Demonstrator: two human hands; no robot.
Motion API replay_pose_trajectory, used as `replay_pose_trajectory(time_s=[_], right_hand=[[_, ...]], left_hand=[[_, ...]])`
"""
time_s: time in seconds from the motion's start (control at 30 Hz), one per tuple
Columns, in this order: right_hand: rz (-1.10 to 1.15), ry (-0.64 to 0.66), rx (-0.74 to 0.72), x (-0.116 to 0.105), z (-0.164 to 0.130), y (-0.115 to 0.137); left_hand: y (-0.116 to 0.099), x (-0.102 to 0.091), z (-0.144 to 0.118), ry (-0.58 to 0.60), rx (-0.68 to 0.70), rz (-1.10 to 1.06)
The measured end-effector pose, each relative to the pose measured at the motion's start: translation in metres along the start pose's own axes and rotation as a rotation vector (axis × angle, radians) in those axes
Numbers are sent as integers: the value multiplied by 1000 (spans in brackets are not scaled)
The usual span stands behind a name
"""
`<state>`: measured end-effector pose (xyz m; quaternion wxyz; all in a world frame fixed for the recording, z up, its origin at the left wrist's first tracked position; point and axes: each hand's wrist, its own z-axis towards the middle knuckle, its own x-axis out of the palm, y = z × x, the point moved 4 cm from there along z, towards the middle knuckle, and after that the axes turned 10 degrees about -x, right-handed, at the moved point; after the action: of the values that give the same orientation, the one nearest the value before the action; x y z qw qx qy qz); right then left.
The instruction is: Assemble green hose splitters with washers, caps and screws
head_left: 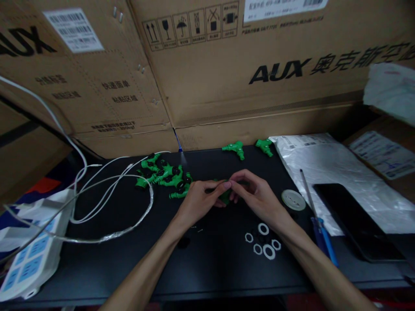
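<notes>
My left hand point(205, 193) and my right hand point(252, 190) meet over the middle of the black table, fingertips pressed together. Between them they grip a green plastic hose connector point(226, 197), largely covered by the fingers. A small dark edge shows at the thumbs, too small to make out. Left of my left hand lies a pile of green hose connectors point(167, 173) with black parts. Beyond my hands are a green T-shaped connector point(236, 149) and another green connector point(264, 147). Several white rings point(269, 251) and dark ones lie near my right forearm.
A round pale disc point(293, 200), a blue-handled screwdriver point(319, 233) and a black phone point(356, 220) lie at right, by a silvery mailing bag point(311, 160). White cables point(113, 236) and a power strip point(39, 252) occupy the left. Large cardboard boxes point(207, 86) stand behind.
</notes>
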<state>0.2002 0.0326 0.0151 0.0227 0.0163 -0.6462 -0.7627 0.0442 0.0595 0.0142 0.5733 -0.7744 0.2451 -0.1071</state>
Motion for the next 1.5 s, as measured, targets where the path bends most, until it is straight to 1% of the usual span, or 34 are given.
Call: replay_pose_trajectory(time_s=[0.13,0.23,0.3,0.5,0.77,0.9,1.0,1.27,1.5], right_hand=[[62,-2,11,4,-2,-2],[93,-28,-5,5,-4,-1],[104,-41,-18,5,-5,0],[105,-74,-62,7,-5,-1],[72,-84,-138,11,-6,4],[50,-86,-169,12,-7,6],[27,-88,-186,12,-8,8],[-31,-121,-222,12,-10,12],[-23,-125,-244,12,-10,12]], left_hand=[[2,-1,0,23,-69,-152],[5,-2,0,36,-135,-268],[5,-2,0,40,-147,-321],[1,-1,0,-2,-85,-387],[5,-2,4,55,-7,-464],[6,-1,4,95,-3,-495],[5,-1,2,102,-8,-497],[2,1,0,34,6,-528],[2,5,-3,11,8,-562]])
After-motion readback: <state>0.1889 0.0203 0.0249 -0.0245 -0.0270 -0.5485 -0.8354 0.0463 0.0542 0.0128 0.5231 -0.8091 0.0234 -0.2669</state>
